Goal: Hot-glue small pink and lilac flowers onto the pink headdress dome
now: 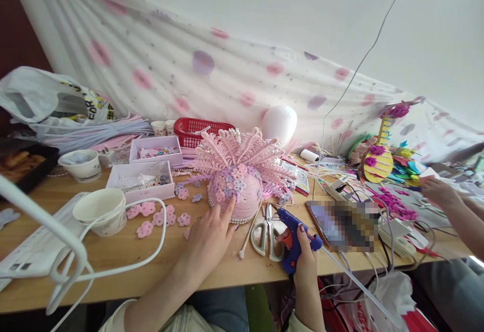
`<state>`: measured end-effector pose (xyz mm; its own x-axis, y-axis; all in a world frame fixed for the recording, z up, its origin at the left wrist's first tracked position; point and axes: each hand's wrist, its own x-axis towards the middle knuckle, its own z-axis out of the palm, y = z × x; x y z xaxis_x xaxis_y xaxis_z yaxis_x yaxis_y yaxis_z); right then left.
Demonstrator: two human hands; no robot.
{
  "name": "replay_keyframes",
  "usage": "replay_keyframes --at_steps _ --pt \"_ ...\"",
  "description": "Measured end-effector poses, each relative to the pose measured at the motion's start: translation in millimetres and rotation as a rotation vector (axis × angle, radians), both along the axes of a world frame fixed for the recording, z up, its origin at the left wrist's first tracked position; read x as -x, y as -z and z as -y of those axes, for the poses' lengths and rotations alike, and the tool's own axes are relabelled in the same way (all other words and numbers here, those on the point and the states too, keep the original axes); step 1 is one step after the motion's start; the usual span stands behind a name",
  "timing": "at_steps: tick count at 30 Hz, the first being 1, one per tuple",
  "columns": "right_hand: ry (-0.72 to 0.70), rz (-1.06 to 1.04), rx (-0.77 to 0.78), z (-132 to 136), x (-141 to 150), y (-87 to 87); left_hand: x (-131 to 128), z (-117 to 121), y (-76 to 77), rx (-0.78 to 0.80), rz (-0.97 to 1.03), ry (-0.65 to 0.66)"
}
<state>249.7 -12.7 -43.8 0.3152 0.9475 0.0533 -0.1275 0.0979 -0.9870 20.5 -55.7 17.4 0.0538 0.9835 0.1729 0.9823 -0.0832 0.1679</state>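
Observation:
A round pink yarn-wrapped headpiece [249, 196] stands on the table in front of me. Fluffy pink plumes [242, 150] rise from it, and small crocheted-looking flowers [236, 178] in pink, lilac and blue cover its front. My left hand [212, 233] has its fingers stretched out, with the fingertips at the lower front, just under the flowers. In my right hand [305, 259] is a blue hot glue gun [293, 236], nozzle toward the headpiece; a long clear glue stick [359, 284] sticks out of its back. Scissors [269, 236] lie between my hands.
Loose pink flowers [164, 216] lie left of my hand, near paper cups [102, 216] and white boxes of beads [145, 180]. A white cable [155, 256] loops across the left foreground. A phone [317, 221] lies at right; beyond it another person's hands [440, 190] work.

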Motion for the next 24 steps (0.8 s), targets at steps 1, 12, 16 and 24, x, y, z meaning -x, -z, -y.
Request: replay_keyframes --at_steps 1,12,16,24 --pt "0.001 -0.002 -0.008 -0.5 -0.3 0.1 0.0 -0.3 -0.5 -0.006 -0.007 0.001" --pt "0.021 -0.019 0.01 -0.2 1.8 -2.3 -1.2 -0.9 -5.1 0.014 0.027 -0.03" --pt "0.035 -0.029 0.03 -1.6 0.0 0.7 -1.5 -1.5 -5.8 0.008 0.046 -0.038" --pt "0.079 -0.034 0.107 -4.3 -4.2 -0.2 2.5 -1.3 -3.0 -0.002 0.139 -0.012"
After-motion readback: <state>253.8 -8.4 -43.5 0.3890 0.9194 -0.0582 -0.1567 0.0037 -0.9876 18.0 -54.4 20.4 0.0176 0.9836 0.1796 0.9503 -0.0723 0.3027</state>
